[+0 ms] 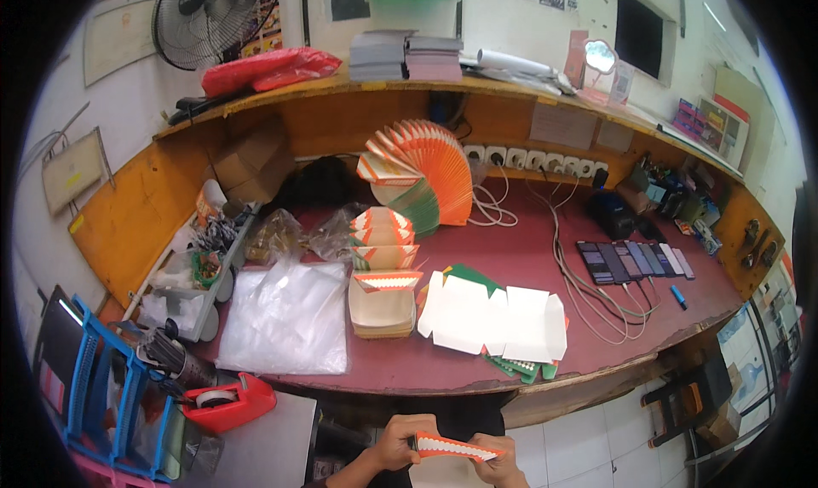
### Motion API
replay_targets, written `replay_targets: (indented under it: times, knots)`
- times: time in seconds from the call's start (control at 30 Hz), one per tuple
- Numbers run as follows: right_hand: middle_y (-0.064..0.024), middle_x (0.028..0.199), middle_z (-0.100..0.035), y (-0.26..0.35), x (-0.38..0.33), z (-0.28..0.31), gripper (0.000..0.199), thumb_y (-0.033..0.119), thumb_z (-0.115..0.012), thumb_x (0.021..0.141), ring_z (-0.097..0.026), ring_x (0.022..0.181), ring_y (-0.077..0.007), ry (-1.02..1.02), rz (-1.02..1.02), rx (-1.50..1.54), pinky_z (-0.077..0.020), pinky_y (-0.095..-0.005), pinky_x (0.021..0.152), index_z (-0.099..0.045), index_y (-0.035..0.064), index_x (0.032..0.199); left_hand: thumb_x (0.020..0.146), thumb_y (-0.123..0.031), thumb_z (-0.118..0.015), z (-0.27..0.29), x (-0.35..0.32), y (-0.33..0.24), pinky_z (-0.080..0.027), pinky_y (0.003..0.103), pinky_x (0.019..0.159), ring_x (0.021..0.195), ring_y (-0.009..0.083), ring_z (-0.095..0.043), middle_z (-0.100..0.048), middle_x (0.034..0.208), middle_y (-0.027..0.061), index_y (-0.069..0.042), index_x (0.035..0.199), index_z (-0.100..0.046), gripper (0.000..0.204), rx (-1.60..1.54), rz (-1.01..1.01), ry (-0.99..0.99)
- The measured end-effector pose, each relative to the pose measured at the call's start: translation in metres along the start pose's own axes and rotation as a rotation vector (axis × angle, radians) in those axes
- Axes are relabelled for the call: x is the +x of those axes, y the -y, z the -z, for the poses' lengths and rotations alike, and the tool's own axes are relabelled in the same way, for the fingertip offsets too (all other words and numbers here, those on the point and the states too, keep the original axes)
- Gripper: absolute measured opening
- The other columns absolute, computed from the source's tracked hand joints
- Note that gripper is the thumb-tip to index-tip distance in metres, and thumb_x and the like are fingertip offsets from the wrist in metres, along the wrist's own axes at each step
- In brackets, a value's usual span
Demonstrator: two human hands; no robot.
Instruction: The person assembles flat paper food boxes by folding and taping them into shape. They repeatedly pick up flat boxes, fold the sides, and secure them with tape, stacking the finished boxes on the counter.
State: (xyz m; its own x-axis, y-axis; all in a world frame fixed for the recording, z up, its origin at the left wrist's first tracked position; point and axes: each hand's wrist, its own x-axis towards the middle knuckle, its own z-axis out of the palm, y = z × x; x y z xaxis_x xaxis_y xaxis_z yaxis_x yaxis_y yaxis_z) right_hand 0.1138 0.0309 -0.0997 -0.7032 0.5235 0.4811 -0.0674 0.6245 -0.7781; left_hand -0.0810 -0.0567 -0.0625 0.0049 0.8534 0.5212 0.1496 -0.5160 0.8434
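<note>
Below the table's front edge, my left hand point(406, 441) and my right hand point(499, 461) are both closed on a paper food box point(456, 449). Its orange rim carries a white zigzag edge, and its pale body hangs partly below the picture. One hand grips each end of the rim. On the table ahead stands a stack of nested paper boxes point(383, 311). Behind it, more nested orange and green boxes point(443, 160) curve in a fan shape. To the right lie flat box blanks point(496, 319), white side up, with green printed ones beneath.
A pile of clear plastic bags point(285, 322) lies left of the stack, near a red tape dispenser point(228, 401) and blue file rack point(111, 394). On the right are a row of phones point(635, 261), white cables point(567, 271) and a blue marker point(678, 297).
</note>
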Motion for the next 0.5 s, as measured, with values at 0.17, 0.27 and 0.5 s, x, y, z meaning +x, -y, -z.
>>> replay_targets:
  times: [0.17,0.27,0.5]
  knots:
    - [-0.0055,0.062,-0.052,0.013,0.027,0.026,0.013,0.02,-0.065,0.079,-0.054,0.051,-0.0207,0.177,0.195,-0.159,-0.0434,-0.0304,0.046,-0.067,0.0077,0.079,0.085,-0.025,-0.06,0.002,0.003,-0.004,-0.033,0.035,0.048,0.05,0.0258,-0.043,-0.038,0.057,0.0095,-0.001,0.064,-0.046,0.034,0.155,0.023,0.053]
    - [-0.005,0.057,-0.05,0.022,0.034,0.033,0.018,0.021,-0.064,0.081,-0.052,0.047,-0.0221,0.152,0.231,-0.085,-0.0408,-0.0314,0.044,-0.062,0.0072,0.069,0.087,-0.019,-0.053,0.001,0.01,-0.007,-0.033,0.036,0.049,0.053,0.0289,-0.043,-0.038,0.059,0.0114,-0.001,0.065,-0.045,0.03,0.11,0.052,0.189]
    - [-0.0073,0.054,-0.05,0.039,0.043,0.037,0.027,0.016,-0.057,0.086,-0.051,0.046,-0.0267,0.255,0.142,0.017,-0.0418,-0.0346,0.045,-0.056,0.0063,0.061,0.092,-0.027,-0.044,0.004,-0.002,-0.001,-0.038,0.035,0.056,0.06,0.0302,-0.047,-0.044,0.067,0.0129,0.002,0.074,-0.047,0.034,0.118,0.075,0.179]
